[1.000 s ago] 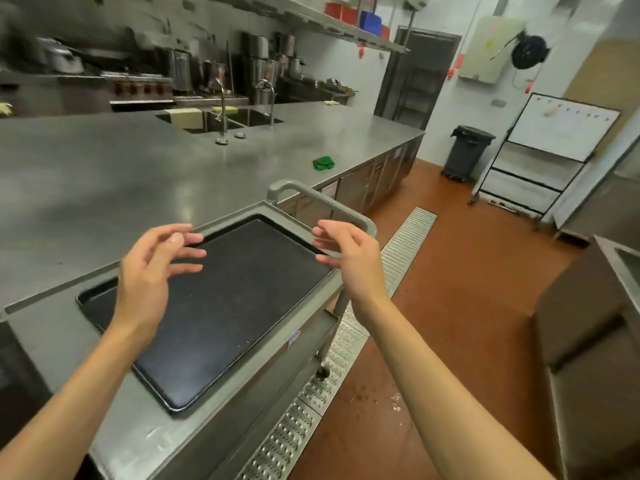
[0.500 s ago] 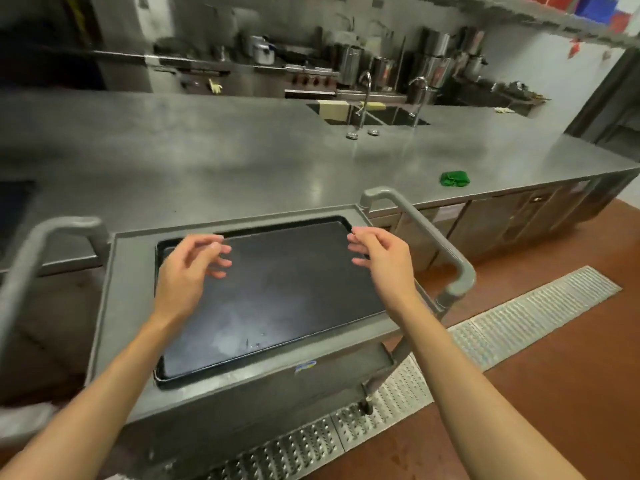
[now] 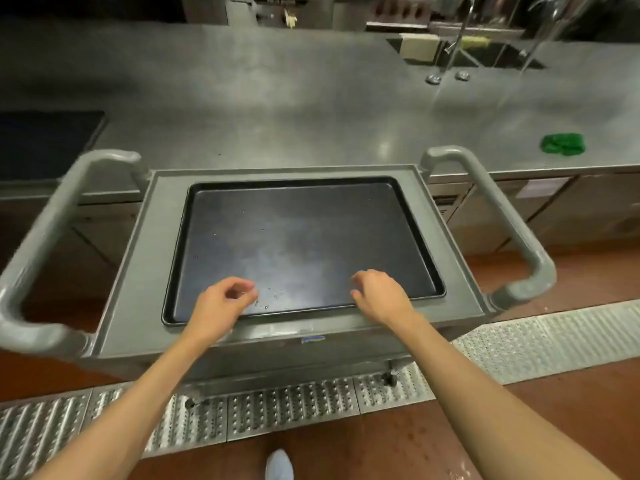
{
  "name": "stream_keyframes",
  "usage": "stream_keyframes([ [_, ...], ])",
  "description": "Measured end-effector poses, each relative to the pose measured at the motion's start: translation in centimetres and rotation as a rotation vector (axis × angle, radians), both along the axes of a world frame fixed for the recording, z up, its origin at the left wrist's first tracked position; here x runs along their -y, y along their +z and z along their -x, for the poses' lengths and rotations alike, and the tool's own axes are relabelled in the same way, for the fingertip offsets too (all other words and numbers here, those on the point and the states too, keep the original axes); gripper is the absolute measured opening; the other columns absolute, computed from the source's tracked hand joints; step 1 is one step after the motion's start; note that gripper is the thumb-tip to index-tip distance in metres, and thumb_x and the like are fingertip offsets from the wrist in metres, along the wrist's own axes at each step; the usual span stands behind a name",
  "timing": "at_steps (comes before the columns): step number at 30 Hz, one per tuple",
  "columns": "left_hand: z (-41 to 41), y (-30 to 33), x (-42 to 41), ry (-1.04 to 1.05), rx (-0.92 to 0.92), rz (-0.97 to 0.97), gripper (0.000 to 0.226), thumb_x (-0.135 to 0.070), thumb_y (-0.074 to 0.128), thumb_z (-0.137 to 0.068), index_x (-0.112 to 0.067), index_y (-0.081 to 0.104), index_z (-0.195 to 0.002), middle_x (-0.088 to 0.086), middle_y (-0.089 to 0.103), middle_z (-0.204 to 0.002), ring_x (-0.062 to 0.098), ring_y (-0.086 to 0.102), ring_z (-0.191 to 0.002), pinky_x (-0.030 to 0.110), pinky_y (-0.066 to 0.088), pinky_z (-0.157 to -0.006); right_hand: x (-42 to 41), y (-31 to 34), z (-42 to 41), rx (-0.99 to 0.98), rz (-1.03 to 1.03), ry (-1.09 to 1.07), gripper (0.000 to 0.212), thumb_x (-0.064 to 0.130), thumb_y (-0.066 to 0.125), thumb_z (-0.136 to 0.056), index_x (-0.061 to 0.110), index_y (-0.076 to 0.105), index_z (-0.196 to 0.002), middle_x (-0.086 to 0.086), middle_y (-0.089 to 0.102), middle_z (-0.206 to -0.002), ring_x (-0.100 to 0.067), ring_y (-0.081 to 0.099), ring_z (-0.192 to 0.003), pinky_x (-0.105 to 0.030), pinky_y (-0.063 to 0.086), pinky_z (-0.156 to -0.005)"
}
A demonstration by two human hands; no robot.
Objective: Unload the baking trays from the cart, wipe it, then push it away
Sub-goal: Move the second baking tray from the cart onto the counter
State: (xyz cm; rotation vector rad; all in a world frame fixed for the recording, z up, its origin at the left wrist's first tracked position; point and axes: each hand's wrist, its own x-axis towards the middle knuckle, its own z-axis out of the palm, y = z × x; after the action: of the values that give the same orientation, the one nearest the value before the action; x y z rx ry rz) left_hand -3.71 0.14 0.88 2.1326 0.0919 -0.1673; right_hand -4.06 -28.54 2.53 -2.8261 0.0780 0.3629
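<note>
A black baking tray (image 3: pixel 298 237) lies flat on the top shelf of the steel cart (image 3: pixel 138 258), which stands against the steel counter (image 3: pixel 277 109). Grey handles rise at the cart's left end (image 3: pixel 45 230) and right end (image 3: pixel 502 216). My left hand (image 3: pixel 221 303) hovers over the tray's near edge with its fingers curled and nothing in it. My right hand (image 3: pixel 379 294) hangs over the same near edge further right, fingers bent downward and empty. A few water drops sit on the tray between the two hands.
A green cloth (image 3: pixel 562 144) lies on the counter at the right. Another dark tray (image 3: pixel 45 140) rests on the counter at the far left. A sink with taps (image 3: pixel 464 46) is at the back right. A perforated floor drain grate (image 3: pixel 291 407) runs under the cart.
The view has swung to face the cart square on. Both hands have dropped from the tray's sides toward its near edge, with the fingers curling in.
</note>
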Motion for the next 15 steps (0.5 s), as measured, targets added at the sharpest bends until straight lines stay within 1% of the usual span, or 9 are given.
stream_keyframes([
  [3,-0.2,-3.1,1.6,-0.141,-0.048,-0.161,0.028,-0.023,0.076,-0.08,-0.014,0.07,-0.106,-0.004,0.069,-0.101,0.013,0.063,-0.095,0.023,0.042,-0.083,0.9,-3.4,-0.5,-0.088,0.177,0.154,0.036,0.031,0.056,-0.095,0.017,0.06,-0.127,-0.012,0.06,-0.128,-0.032,0.05,-0.123,-0.04,0.042,-0.095],
  [4,-0.2,-4.1,1.9,-0.178,-0.053,-0.225,0.03,-0.023,0.077,-0.079,-0.013,0.07,-0.107,-0.002,0.068,-0.102,0.015,0.062,-0.097,0.025,0.043,-0.085,1.2,-4.5,-0.5,-0.1,0.208,0.194,0.036,0.033,0.057,-0.093,0.017,0.062,-0.126,-0.011,0.059,-0.126,-0.031,0.049,-0.122,-0.04,0.042,-0.094],
  [6,-0.1,-5.6,2.1,-0.237,-0.013,-0.35,0.03,-0.022,0.078,-0.077,-0.013,0.072,-0.105,0.004,0.069,-0.102,0.025,0.062,-0.1,0.034,0.045,-0.09,1.7,-6.0,-0.9,-0.063,0.244,0.26,0.033,0.032,0.059,-0.092,0.017,0.065,-0.121,-0.01,0.058,-0.122,-0.03,0.048,-0.12,-0.039,0.043,-0.091],
  [9,0.0,-6.5,2.5,-0.198,0.043,-0.449,0.024,-0.016,0.076,-0.076,-0.015,0.075,-0.1,0.009,0.068,-0.097,0.031,0.058,-0.098,0.039,0.044,-0.089,2.1,-6.7,-1.1,0.047,0.249,0.309,0.027,0.027,0.061,-0.091,0.011,0.065,-0.113,-0.011,0.059,-0.116,-0.03,0.05,-0.114,-0.04,0.045,-0.085],
  [12,-0.4,-6.5,3.2,-0.168,0.068,-0.49,0.017,-0.011,0.075,-0.076,-0.017,0.076,-0.092,0.007,0.067,-0.092,0.031,0.057,-0.094,0.038,0.045,-0.085,2.4,-6.7,-0.9,0.089,0.279,0.364,0.023,0.024,0.061,-0.092,0.008,0.065,-0.107,-0.01,0.06,-0.112,-0.03,0.052,-0.111,-0.04,0.045,-0.076],
  [14,-0.6,-6.4,3.4,-0.155,0.076,-0.521,0.014,-0.01,0.075,-0.076,-0.019,0.076,-0.088,0.006,0.067,-0.089,0.029,0.057,-0.09,0.037,0.044,-0.081,2.3,-6.6,-0.8,0.12,0.33,0.414,0.015,0.019,0.068,-0.086,0.009,0.067,-0.097,-0.008,0.062,-0.102,-0.028,0.056,-0.102,-0.037,0.042,-0.064],
  [15,-0.6,-6.4,3.4,-0.149,0.084,-0.534,0.014,-0.011,0.076,-0.077,-0.019,0.076,-0.087,0.006,0.068,-0.088,0.028,0.058,-0.088,0.036,0.044,-0.079,2.2,-6.4,-0.6,0.116,0.371,0.446,0.014,0.016,0.075,-0.077,0.01,0.068,-0.088,-0.007,0.063,-0.093,-0.027,0.059,-0.093,-0.034,0.038,-0.057],
])
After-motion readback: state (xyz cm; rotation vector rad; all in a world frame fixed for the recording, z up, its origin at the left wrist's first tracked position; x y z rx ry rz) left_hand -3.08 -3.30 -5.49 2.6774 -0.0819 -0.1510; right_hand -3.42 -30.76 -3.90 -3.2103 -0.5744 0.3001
